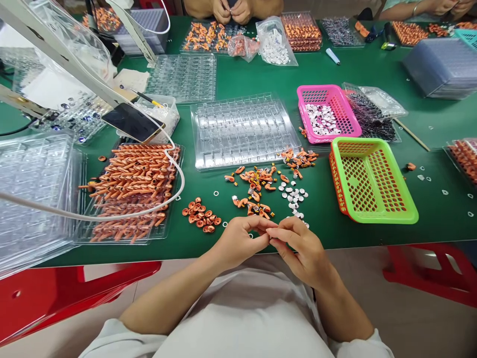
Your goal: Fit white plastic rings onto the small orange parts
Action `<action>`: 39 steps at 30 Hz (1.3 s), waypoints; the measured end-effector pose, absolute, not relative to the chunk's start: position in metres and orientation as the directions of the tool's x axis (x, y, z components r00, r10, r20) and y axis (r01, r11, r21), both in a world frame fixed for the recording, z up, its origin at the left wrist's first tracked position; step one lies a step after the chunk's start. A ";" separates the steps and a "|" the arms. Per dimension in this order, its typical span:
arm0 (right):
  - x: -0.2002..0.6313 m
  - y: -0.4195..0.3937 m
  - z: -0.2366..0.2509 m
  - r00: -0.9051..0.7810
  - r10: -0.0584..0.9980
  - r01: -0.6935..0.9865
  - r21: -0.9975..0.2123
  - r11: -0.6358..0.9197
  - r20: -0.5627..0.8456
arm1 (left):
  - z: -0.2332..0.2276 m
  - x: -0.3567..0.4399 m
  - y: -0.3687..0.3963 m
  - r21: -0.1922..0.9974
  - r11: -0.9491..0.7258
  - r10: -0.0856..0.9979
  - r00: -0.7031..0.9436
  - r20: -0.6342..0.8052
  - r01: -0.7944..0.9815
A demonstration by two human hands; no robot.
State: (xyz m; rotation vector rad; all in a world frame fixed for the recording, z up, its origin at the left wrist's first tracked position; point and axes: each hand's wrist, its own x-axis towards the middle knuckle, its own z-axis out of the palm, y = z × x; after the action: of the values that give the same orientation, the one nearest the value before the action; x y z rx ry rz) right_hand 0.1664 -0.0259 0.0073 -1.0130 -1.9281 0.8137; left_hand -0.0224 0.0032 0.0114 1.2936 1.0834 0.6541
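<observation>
Close to the table's front edge, my left hand (242,241) and my right hand (301,248) meet at their fingertips. Both are closed in a pinch, and whatever lies between the fingers is hidden. Just beyond them lie loose orange earphone-like shells (257,176) with small yellow tabs. Small white round pieces (294,196) are scattered beside these, near my right hand. A group of copper-coloured round caps (201,215) rests to the left of my left hand.
A clear moulded tray (242,132) lies beyond the parts. Right stand a green basket (376,179) and a pink basket (328,112) holding white pieces. Left are stacked trays of orange parts (130,194), a white cable (179,164) and a phone (132,122). Another person's hands (233,10) work opposite.
</observation>
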 end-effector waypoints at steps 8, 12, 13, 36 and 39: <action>0.162 -0.027 0.003 -0.210 0.918 0.326 -0.861 0.390 0.336 | 0.010 -0.017 0.003 0.925 0.378 0.872 0.325 -0.366 0.027; 0.156 -0.032 0.000 -0.096 0.971 0.236 -0.943 0.234 0.217 | 0.008 -0.011 0.002 0.919 0.394 0.886 0.274 -0.374 -0.020; 0.154 -0.034 -0.001 -0.068 0.977 0.217 -0.953 0.211 0.200 | 0.008 -0.009 0.002 0.921 0.388 0.893 0.255 -0.370 -0.024; 0.140 -0.039 -0.015 0.159 0.983 0.051 -0.995 0.084 0.091 | 0.003 0.004 -0.005 0.918 0.363 0.929 0.139 -0.343 -0.160; 0.142 -0.039 -0.016 0.157 0.985 0.046 -0.997 0.067 0.073 | 0.004 0.003 -0.006 0.921 0.361 0.928 0.154 -0.340 -0.144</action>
State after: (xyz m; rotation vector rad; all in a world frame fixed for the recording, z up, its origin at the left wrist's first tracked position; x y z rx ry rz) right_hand 0.1416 -0.0388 -0.0155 -1.2574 -1.1525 1.0215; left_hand 0.0030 -0.0064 0.0037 0.8815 1.1449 0.9315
